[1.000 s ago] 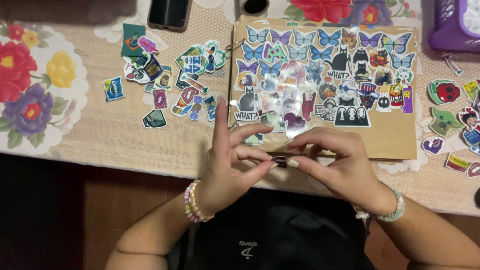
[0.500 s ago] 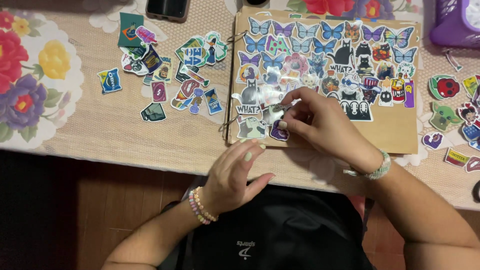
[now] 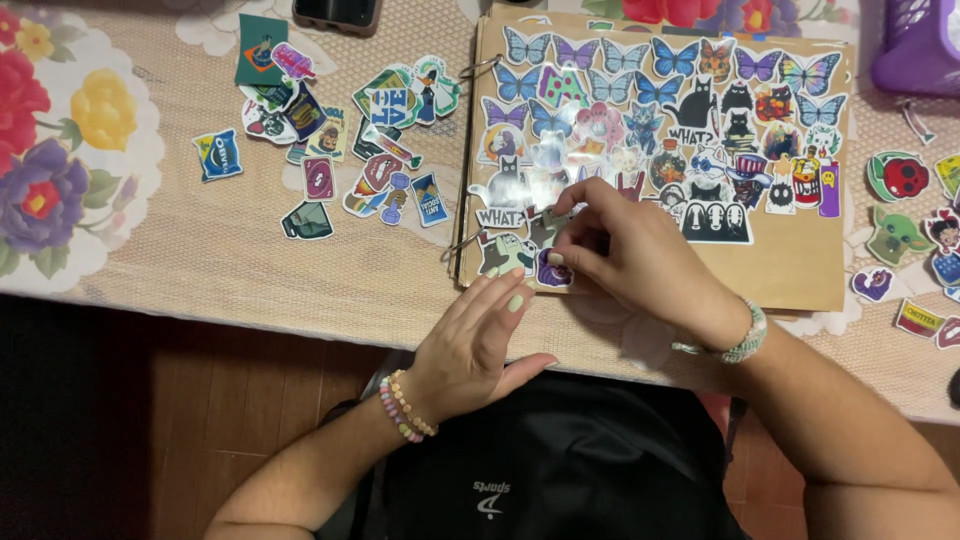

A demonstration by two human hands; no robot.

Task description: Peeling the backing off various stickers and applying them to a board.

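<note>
A brown ring-bound notebook cover (image 3: pixel 790 270) lies on the table, thick with butterfly, cat and cartoon stickers. My right hand (image 3: pixel 640 262) rests on its lower left part, fingertips pinching a small grey sticker (image 3: pixel 547 226) against the cover beside a purple sticker (image 3: pixel 552 272). My left hand (image 3: pixel 480 340) lies flat near the table's front edge, just below the cover's left corner, fingers apart and holding nothing. Both wrists wear bead bracelets.
Loose stickers (image 3: pixel 340 150) lie scattered left of the cover, and more stickers (image 3: pixel 905 215) lie to its right. A dark phone (image 3: pixel 338 12) sits at the top edge, a purple basket (image 3: pixel 915 45) at top right. The floral tablecloth (image 3: pixel 70 170) covers the table.
Both hands held a small sticker together at the table edge. The right hand carried it up onto the cover's lower left part; the left hand let go and settled flat by the edge.
</note>
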